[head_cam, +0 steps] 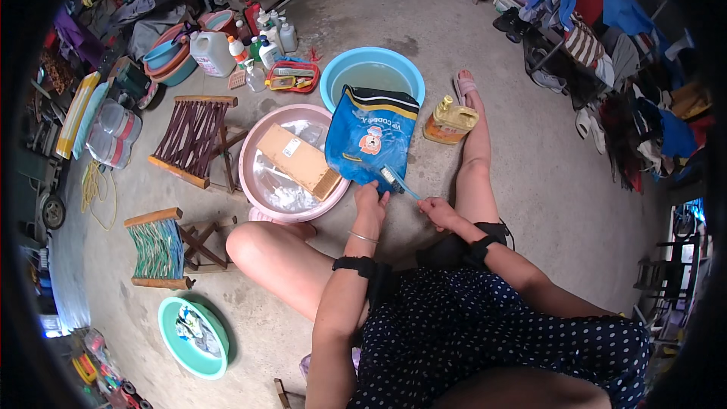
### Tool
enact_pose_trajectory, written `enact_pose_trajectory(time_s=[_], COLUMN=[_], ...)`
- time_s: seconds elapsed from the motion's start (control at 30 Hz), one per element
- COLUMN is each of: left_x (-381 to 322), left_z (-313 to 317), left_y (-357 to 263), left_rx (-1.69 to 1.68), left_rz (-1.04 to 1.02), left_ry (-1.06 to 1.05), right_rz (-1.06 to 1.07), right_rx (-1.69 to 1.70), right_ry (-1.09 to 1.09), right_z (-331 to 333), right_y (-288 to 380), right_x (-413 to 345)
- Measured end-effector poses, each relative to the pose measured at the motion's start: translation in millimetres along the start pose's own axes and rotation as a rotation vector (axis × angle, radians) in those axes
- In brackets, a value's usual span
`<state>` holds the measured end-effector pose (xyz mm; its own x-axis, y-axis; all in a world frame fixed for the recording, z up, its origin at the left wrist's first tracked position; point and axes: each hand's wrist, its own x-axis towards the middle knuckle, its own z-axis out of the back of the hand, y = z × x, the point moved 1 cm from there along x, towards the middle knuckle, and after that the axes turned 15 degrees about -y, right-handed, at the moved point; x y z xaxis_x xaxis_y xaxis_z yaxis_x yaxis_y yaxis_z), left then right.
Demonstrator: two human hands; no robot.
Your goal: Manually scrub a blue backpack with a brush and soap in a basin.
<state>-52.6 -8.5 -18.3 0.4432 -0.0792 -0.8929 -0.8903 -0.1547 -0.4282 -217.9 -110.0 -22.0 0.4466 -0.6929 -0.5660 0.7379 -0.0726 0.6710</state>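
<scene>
My left hand (370, 203) grips the lower edge of a wet blue cloth bag (372, 136) with a printed cartoon head and a black and yellow band. My right hand (442, 213) holds the handle of a light-blue scrubbing brush (397, 179), its white bristles at the bag's lower corner. The bag's far end lies over the rim of a blue basin (418, 76) of cloudy water. Its left side is beside a wooden washboard (295, 160), which rests in a pink basin (247, 193) with suds and white cloth.
A yellow jug (450, 121) stands right of the bag. Two folding stools (190, 142) and a green basin of cloth (222, 372) are at the left. Bottles (270, 54) and a red basket (292, 77) stand beyond the pink basin. Shoes (590, 128) line the right.
</scene>
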Motion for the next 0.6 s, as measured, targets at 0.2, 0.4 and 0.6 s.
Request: enact_pose_trajectory(time_s=[0.2,0.4,0.6], left_x=[-2.6,-1.1,2.0], left_z=[-1.1,-0.5,-0.3], left_y=[-1.1,-0.9,1.1], left_rx=[0.014,0.024,0.017], left_rz=[0.001,-0.003,-0.009], left_ry=[-0.007,-0.012,0.004], right_rz=[0.012,0.001,0.025], right_rx=[0.012,0.007,-0.022], right_ry=[0.007,0.024,0.021], right_z=[-0.8,-0.4,-0.4], right_y=[-2.3,-1.7,-1.4], right_x=[1.1,0.1,-0.3])
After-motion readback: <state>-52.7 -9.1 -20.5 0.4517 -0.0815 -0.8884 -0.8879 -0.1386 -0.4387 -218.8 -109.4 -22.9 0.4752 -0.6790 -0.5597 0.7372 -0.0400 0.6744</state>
